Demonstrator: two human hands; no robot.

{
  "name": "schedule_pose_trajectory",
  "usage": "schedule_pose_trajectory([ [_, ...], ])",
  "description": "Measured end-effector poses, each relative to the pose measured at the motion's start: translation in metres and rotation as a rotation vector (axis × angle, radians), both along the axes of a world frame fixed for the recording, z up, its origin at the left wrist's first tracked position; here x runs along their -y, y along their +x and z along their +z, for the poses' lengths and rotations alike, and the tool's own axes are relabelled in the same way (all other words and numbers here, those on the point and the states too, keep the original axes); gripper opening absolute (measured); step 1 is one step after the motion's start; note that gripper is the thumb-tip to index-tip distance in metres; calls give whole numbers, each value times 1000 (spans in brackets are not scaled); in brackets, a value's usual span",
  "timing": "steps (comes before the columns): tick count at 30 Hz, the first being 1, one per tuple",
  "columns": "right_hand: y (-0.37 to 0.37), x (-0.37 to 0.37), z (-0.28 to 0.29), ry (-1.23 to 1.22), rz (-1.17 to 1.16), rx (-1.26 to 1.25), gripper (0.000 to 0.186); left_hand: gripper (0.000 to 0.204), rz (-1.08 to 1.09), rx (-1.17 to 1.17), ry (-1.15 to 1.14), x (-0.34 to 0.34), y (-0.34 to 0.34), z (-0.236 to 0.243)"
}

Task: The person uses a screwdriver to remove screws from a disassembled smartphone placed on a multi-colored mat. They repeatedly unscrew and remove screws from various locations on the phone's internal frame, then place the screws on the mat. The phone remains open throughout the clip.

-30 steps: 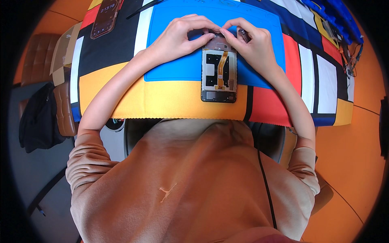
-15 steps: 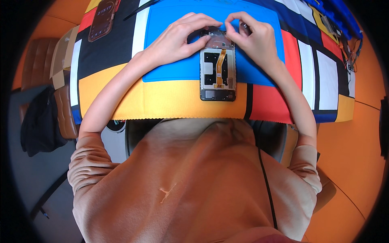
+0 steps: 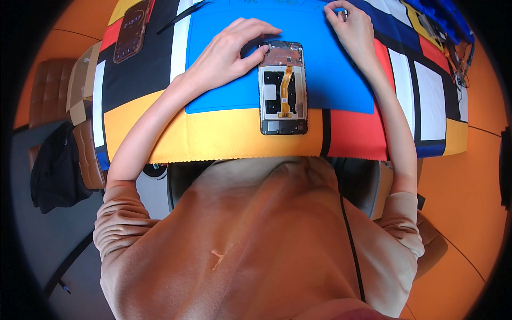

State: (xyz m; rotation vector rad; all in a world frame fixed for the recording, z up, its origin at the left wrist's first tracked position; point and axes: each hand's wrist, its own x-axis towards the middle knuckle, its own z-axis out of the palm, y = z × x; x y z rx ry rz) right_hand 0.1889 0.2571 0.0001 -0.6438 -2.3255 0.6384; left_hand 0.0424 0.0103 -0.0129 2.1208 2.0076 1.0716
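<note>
An opened phone (image 3: 282, 96), with its inner frame and orange flex cable exposed, lies upright across the blue mat (image 3: 224, 101) and the patterned cloth. My left hand (image 3: 231, 53) is open, fingers spread and curved, its thumb at the phone's upper left edge. My right hand (image 3: 352, 32) is near the mat's back right corner, fingers closed on a small dark-and-silver tool (image 3: 344, 14), partly hidden in the grip. Fine small items at the mat's back edge are too small to make out.
A second phone (image 3: 130, 34) and thin black tools (image 3: 178, 18) lie at back left. A cardboard box (image 3: 82, 80), brown chair (image 3: 48, 90) and black bundle (image 3: 58, 170) are beside the table. Blue plastic organisers (image 3: 453, 24) and tangled wires (image 3: 458, 72) crowd the right edge.
My right hand has left the phone's top and moved back and right with the small tool. My left fingers have loosened; its thumb stays by the phone, whose top is more exposed.
</note>
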Motion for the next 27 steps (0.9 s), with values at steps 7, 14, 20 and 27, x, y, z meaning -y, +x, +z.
schedule_pose_trajectory([
  [7,-2,-3,-1,30,-47,10,19,34,5,-20,-15,0,1,1],
  [14,0,-10,-7,37,-34,-30,17,37,1,-45,-34,-1,1,1],
  [20,6,-17,-2,-106,75,-222,18,50,-36,-61,-23,1,3,3],
  [27,12,18,25,-553,201,-412,22,58,-26,-73,-35,2,7,3],
])
